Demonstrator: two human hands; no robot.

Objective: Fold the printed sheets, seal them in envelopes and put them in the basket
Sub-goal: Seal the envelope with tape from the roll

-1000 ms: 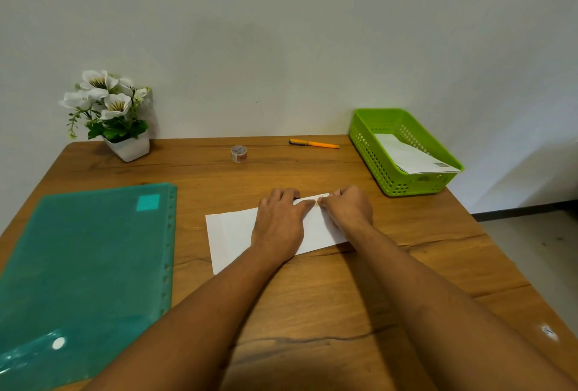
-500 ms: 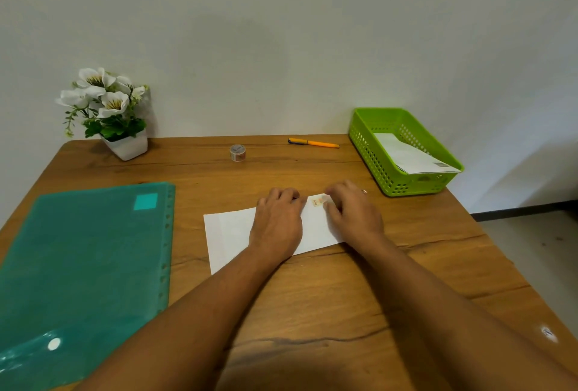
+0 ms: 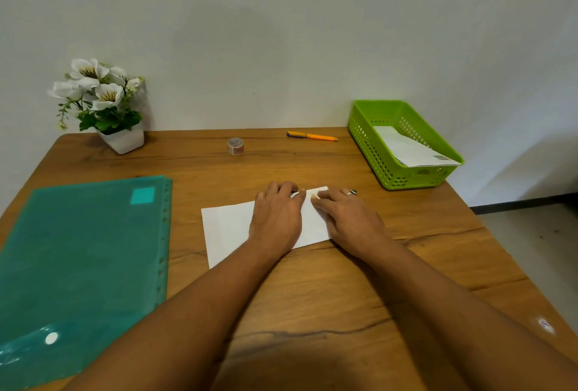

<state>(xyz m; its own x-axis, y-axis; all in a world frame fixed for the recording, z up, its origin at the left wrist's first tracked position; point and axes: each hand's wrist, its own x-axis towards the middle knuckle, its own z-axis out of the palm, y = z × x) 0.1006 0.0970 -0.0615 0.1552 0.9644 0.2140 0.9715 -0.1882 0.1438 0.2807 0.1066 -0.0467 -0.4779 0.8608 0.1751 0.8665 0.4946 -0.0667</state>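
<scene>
A white envelope (image 3: 228,228) lies flat on the wooden table (image 3: 312,290) in the middle. My left hand (image 3: 276,218) rests palm-down on its centre, fingers fairly straight. My right hand (image 3: 347,215) lies flat over the envelope's right end, fingertips pressing beside a small patterned sticker (image 3: 312,194) at the top edge. A green plastic basket (image 3: 375,146) stands at the back right with a white envelope (image 3: 409,149) inside it.
A teal punched folder (image 3: 78,253) covers the left of the table. A small roll of patterned tape (image 3: 235,145) and an orange pen (image 3: 312,136) lie near the wall. A white pot of flowers (image 3: 106,109) stands at the back left corner.
My right hand went from curled fingertips at the envelope's top edge to lying flat over its right end. The sticker now shows between my hands. My left hand has stayed put.
</scene>
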